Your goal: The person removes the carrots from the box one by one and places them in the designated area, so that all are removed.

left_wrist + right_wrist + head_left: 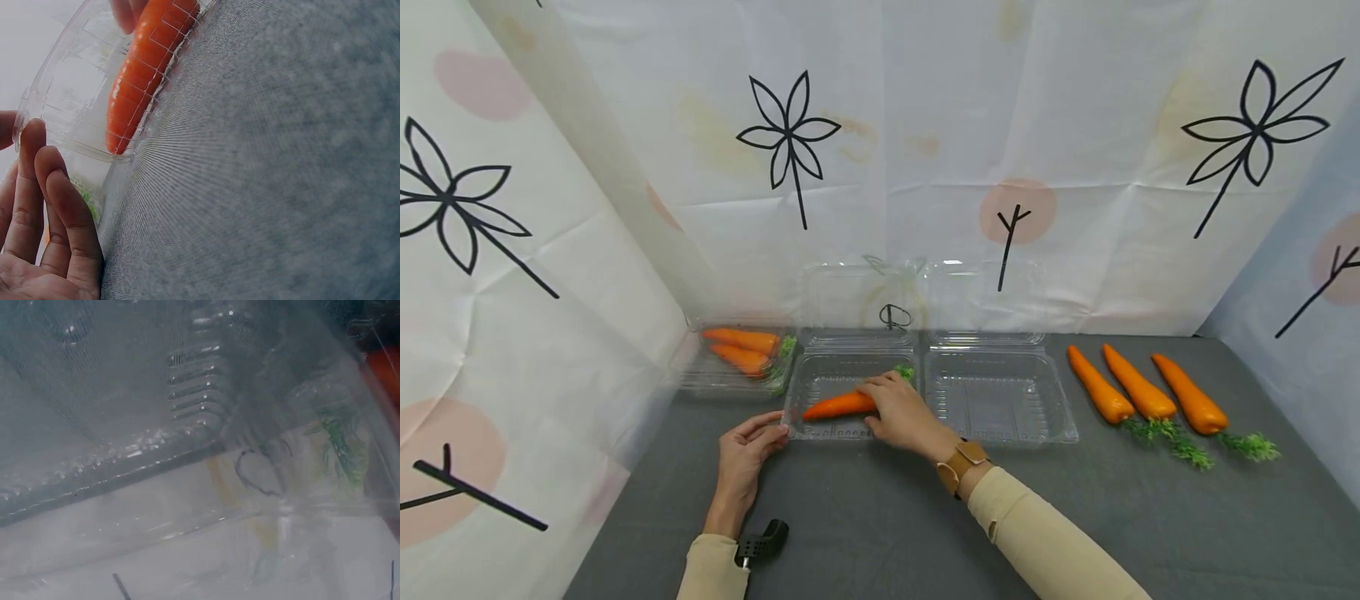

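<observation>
In the head view, my right hand (pixel 904 415) grips a plastic-looking orange carrot (pixel 838 406) from above, inside the middle clear plastic clamshell container (pixel 831 435). The carrot lies slantwise, its tip toward the front left and green leaves (pixel 905 372) beyond my fingers. My left hand (pixel 745 462) pinches the container's front left corner; the left wrist view shows thumb and index finger (pixel 31 162) on either side of the rim (pixel 21 122). Through the clear wall, the carrot's tip (pixel 119 128) rests low in the tray. The right hand itself is barely seen in the right wrist view.
To the left, a closed container (pixel 700 379) holds carrots. An open container (pixel 1000 408) without carrots stands at right, its raised lid (pixel 985 300) against the printed curtain. Three carrots (pixel 1138 383) lie farther right on the grey cloth (pixel 880 525).
</observation>
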Demonstrator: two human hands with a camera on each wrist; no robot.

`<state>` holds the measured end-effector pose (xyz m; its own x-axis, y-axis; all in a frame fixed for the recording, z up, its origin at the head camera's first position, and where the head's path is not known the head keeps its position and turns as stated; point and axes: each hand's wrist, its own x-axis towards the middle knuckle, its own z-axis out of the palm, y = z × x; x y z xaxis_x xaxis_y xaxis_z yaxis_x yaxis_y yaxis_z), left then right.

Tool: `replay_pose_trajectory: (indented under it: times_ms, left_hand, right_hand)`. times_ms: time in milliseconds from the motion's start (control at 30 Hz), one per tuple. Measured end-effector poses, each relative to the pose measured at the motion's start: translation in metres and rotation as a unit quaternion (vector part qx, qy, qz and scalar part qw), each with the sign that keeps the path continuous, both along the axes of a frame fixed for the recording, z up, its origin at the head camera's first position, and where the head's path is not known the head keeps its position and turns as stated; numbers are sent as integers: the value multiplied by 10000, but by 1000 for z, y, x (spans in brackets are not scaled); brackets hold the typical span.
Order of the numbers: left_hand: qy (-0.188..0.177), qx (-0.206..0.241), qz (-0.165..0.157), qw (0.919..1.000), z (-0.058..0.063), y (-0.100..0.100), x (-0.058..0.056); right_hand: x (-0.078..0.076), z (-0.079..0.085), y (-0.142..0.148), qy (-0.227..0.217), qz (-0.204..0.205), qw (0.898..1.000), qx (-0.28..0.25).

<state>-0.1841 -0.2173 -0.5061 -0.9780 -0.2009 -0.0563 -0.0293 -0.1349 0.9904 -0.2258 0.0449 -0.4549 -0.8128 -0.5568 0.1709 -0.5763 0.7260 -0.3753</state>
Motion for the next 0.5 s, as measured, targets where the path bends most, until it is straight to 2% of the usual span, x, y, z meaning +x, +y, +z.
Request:
replay_pose_trajectory:
  times_ms: [333,433,500]
  left_hand:
    - [-43,-24,5,10000,2,0,1]
    - [-36,-3,-6,10000,2,0,1]
    - [-25,-17,-14,10000,1,0,1]
  right_hand:
    - [2,-1,-1,129,-145,9994,-275]
    - [3,4,2,382,-209,9967,-678]
    - [4,10,4,545,-273,9916,-1140]
